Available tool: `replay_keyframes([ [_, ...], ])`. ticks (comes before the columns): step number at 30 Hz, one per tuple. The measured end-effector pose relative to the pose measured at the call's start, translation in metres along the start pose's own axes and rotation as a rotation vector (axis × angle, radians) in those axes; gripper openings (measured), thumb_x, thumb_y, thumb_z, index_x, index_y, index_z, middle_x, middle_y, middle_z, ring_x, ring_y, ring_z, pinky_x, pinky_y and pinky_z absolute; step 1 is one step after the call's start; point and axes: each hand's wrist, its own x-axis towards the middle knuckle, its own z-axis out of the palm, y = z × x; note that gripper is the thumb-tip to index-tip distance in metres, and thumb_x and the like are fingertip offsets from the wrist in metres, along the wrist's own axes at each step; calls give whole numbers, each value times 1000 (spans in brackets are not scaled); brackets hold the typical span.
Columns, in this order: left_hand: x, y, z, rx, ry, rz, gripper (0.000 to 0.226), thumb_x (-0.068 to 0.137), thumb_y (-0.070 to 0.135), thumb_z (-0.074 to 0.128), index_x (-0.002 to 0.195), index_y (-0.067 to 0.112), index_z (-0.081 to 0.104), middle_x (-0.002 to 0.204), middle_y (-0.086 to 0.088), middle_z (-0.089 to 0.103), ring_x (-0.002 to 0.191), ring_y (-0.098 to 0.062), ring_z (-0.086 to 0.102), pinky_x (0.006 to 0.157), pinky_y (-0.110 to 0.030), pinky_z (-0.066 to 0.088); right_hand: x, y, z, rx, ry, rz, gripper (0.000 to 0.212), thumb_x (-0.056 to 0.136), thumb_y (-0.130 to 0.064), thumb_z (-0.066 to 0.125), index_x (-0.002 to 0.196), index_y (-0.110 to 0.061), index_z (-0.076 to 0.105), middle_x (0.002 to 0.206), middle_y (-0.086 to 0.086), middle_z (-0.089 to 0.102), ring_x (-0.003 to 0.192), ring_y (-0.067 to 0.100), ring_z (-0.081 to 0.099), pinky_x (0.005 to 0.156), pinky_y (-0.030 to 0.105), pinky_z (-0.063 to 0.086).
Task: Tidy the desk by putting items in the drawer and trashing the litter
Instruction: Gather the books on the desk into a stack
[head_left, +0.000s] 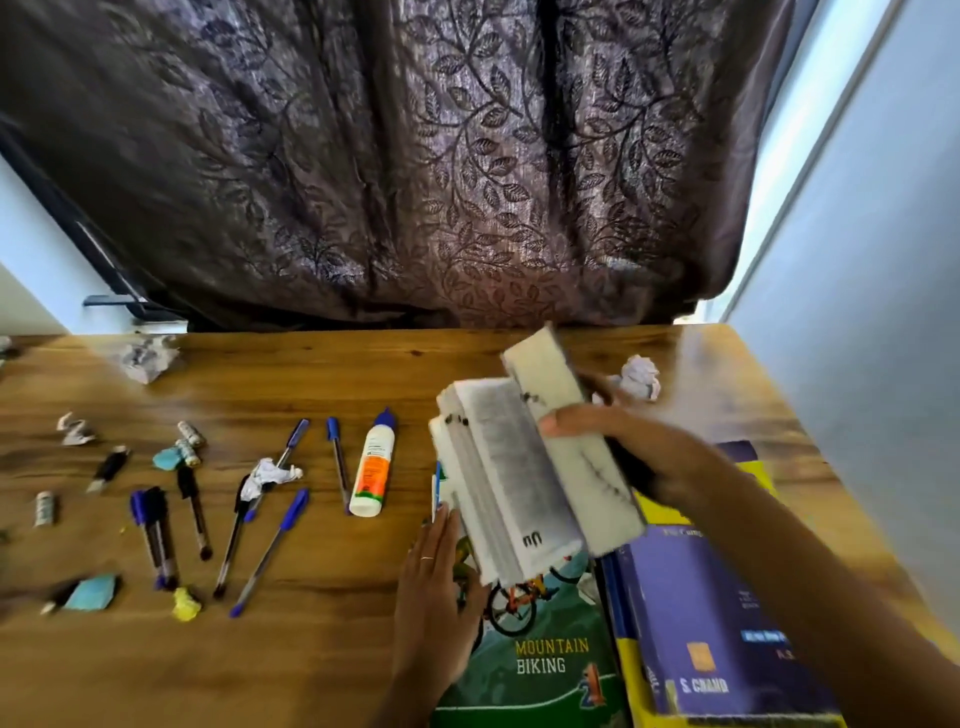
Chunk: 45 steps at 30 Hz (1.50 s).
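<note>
The thick open book (524, 467), raised above the desk (311, 649) at its right side, is gripped by the right hand (623, 447) and steadied by the flat, unclenched left hand (436, 587); being probably heavy and floppy, it is best gripped at the spine.

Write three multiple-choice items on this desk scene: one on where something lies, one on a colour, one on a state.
1. Where does the glue bottle lie?
A. on the Mountain Biking book
B. on the desk, left of the held books
C. in a drawer

2. What colour is the glue bottle's cap?
A. blue
B. red
C. green

3. What is the right hand doing?
A. resting empty on the desk
B. pressing a paper ball
C. gripping a bundle of thick books

Answers: 1 B, it lies on the bare wooden desk between pens and books. 2 A, the pointed tip is blue. 3 C, its fingers wrap the thick books, lifted edge-up.
</note>
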Motion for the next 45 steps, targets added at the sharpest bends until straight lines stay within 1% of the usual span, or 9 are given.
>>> replay_keyframes([
  [6, 0, 5, -6, -235, 119, 37, 49, 93, 35, 37, 141, 23, 33, 143, 8, 36, 134, 1, 28, 112, -12, 20, 0, 84, 37, -147, 191, 260, 131, 27, -47, 86, 141, -32, 24, 131, 4, 48, 116, 26, 51, 100, 46, 44],
  [8, -2, 7, -8, -295, 155, -15, 47, 96, 24, 39, 141, 32, 29, 145, 12, 36, 136, -5, 33, 114, -30, 30, -9, 95, 43, -252, 287, 309, 131, 32, -56, 79, 144, -34, 15, 138, 6, 35, 127, 27, 37, 105, 44, 37],
  [18, -8, 10, -12, -513, 159, -96, 54, 92, 56, 22, 138, 32, 35, 144, 9, 41, 135, -4, 36, 111, -38, 34, -21, 112, 63, -907, 144, 74, 74, 85, -66, 42, 146, -40, 9, 156, -10, -14, 144, 21, -12, 112, 59, 11],
  [22, -5, 10, -14, -437, 131, -55, 59, 90, 62, 27, 140, 30, 35, 145, 13, 39, 135, -1, 35, 111, -34, 33, -29, 148, 79, -1304, 273, -39, 60, 95, -55, 11, 144, -27, 31, 153, 8, 28, 138, 34, 30, 107, 53, 33],
  [29, -1, 6, -9, -370, 114, -38, 52, 91, 52, 32, 138, 32, 37, 144, 10, 42, 134, -8, 39, 109, -45, 37, -37, 149, 67, -1098, 224, -213, 57, 90, -50, 20, 143, -33, 29, 157, -5, 14, 146, 15, -2, 118, 39, 9],
  [34, -28, 6, -6, -345, 145, -113, 59, 90, 55, 28, 141, 27, 36, 146, 5, 41, 134, -14, 40, 110, -46, 35, -97, 155, 39, -709, 191, -401, 25, 88, -30, 45, 104, -33, 63, 110, -17, 58, 108, 0, 50, 87, 15, 41],
  [38, -59, 4, -4, -288, 212, -183, 57, 88, 50, 29, 140, 27, 38, 141, 11, 42, 132, -17, 43, 108, -44, 37, -152, 184, 13, -458, 69, -199, 20, 82, -30, 54, 91, -38, 69, 83, -16, 67, 74, 6, 62, 65, 16, 49],
  [42, -91, 4, 1, -92, 223, -209, 60, 91, 46, 29, 141, 16, 41, 142, -6, 48, 131, -27, 45, 104, -50, 41, -176, 230, 4, -638, -177, 105, 34, 88, -35, 51, 77, -67, 56, 80, -43, 56, 79, -14, 53, 77, 1, 35],
  [45, -108, 11, 2, 47, 219, -181, 60, 92, 41, 28, 141, 8, 42, 142, -11, 48, 131, -30, 44, 105, -48, 38, -170, 274, 1, -518, -241, 424, 25, 90, -29, 52, 72, -43, 60, 76, -20, 61, 78, -1, 56, 75, 11, 40],
])
